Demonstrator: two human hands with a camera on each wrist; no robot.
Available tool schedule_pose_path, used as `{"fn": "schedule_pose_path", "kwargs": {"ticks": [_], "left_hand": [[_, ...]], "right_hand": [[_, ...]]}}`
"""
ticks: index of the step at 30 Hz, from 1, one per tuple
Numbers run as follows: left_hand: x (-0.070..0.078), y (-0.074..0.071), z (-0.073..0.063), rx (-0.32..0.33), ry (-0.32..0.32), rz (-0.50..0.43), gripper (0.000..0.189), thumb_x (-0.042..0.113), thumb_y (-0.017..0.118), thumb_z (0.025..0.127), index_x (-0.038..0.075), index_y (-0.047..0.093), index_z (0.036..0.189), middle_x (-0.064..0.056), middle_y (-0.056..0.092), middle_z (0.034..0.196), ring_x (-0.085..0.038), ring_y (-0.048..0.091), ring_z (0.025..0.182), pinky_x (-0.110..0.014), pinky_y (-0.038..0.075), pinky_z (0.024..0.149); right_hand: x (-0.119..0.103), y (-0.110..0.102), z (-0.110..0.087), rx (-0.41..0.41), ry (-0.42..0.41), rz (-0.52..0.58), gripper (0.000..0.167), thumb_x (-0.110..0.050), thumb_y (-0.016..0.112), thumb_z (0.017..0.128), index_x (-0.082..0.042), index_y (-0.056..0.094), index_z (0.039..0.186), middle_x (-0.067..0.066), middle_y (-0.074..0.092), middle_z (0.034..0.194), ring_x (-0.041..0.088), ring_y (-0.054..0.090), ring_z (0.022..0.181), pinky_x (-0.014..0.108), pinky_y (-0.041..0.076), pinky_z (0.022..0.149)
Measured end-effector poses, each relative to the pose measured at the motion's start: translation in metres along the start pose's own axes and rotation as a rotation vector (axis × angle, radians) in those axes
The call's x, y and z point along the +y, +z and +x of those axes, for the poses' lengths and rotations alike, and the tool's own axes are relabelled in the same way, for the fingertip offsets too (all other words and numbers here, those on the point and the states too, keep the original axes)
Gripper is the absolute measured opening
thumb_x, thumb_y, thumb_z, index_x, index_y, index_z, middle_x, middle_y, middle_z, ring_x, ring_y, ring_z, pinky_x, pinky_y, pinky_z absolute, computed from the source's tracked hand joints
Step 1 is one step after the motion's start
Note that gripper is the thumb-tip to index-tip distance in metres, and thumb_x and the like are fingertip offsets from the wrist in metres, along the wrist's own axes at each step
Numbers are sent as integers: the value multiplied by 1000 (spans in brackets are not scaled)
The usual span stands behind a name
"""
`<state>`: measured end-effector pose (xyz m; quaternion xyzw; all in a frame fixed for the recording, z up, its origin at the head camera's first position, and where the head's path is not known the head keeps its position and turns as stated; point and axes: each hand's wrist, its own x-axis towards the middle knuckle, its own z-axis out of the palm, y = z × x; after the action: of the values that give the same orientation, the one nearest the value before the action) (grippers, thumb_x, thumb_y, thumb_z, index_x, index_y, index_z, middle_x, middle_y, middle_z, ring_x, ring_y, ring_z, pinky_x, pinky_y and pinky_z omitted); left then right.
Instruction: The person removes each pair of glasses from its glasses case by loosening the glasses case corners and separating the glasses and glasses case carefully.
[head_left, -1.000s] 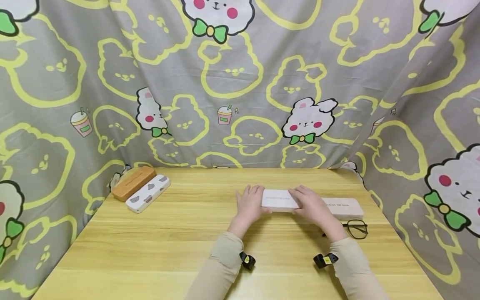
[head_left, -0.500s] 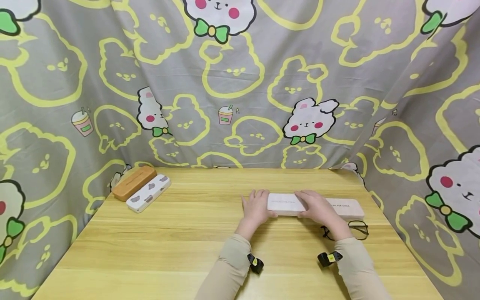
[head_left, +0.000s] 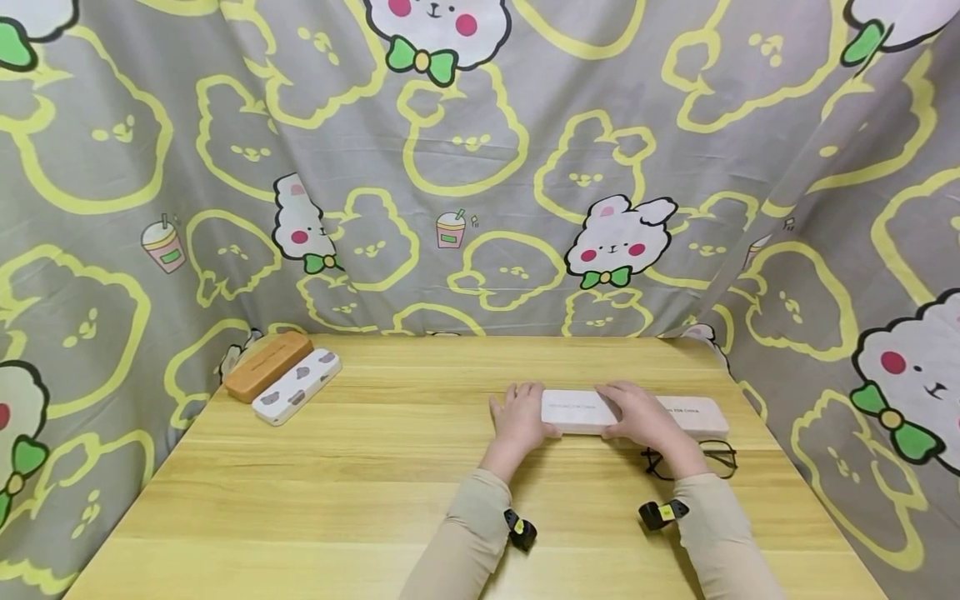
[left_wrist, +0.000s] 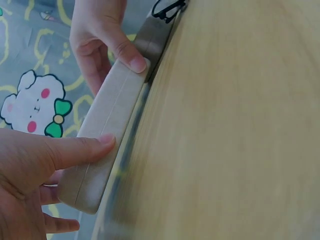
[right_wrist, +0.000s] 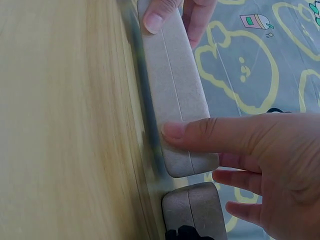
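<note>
A whitish glasses case (head_left: 573, 408) with faint lettering lies lengthwise between both hands. My left hand (head_left: 520, 423) grips its left end, with the thumb on the front side and the fingers behind. My right hand (head_left: 643, 418) holds it near the right end in the same way. A seam runs along the side of the case (left_wrist: 110, 112) in the left wrist view. Whether its underside touches the table I cannot tell. Right beside it, a second whitish case (head_left: 697, 415) is partly hidden by my right hand. Black-framed glasses (head_left: 718, 458) lie before that one, partly behind my right wrist.
At the table's far left, a brown case (head_left: 268, 367) and a white case with grey bear-like prints (head_left: 296, 388) lie side by side at a slant. A patterned curtain (head_left: 495, 167) hangs behind the wooden table (head_left: 300, 500) and along both sides.
Both hands have moved the whitish case right and slightly nearer, towards the second case. More of the glasses shows beside my right wrist. The cases at the left have stayed put.
</note>
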<state>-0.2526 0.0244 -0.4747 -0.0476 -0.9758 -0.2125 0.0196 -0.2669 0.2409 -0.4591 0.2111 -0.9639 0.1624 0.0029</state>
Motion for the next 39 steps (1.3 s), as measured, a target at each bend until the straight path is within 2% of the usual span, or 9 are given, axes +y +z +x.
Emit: {"fn": "schedule_pose_path", "kwargs": {"ticks": [20, 27, 30, 36, 39], "left_hand": [[8, 10, 0, 6, -36, -51, 83, 37, 89, 67, 19, 52, 139, -3, 53, 144, -34, 40, 140, -69, 20, 113], [9, 11, 0, -3, -52, -80, 83, 34, 89, 68, 18, 51, 140, -4, 53, 144, -34, 39, 139, -69, 18, 114], [7, 10, -1, -16, -39, -93, 84, 34, 88, 69, 17, 50, 141, -5, 51, 145, -35, 38, 140, -70, 18, 114], [0, 6, -2, -64, 30, -160, 87, 32, 86, 71, 15, 45, 145, -7, 45, 151, -39, 34, 142, -71, 17, 113], [-3, 4, -4, -76, 37, -195, 92, 33, 86, 72, 15, 39, 149, -9, 42, 153, -40, 32, 143, -71, 16, 114]], "right_hand": [[8, 3, 1, -15, 17, -8, 77, -18, 88, 68, 0, 55, 135, 26, 54, 135, 46, 49, 126, 59, 39, 106], [8, 2, 2, -34, 20, -11, 73, -16, 86, 70, 1, 55, 135, 27, 53, 136, 47, 48, 127, 59, 40, 106], [8, 2, 2, -37, 17, -14, 73, -16, 85, 71, 1, 55, 134, 27, 53, 136, 47, 48, 127, 59, 40, 106], [8, 3, 1, -32, 9, -8, 73, -15, 85, 70, 2, 54, 134, 27, 53, 135, 47, 48, 126, 59, 40, 105], [8, 3, 0, -34, 4, -5, 74, -16, 84, 71, 3, 53, 135, 28, 51, 137, 49, 45, 128, 61, 38, 107]]}}
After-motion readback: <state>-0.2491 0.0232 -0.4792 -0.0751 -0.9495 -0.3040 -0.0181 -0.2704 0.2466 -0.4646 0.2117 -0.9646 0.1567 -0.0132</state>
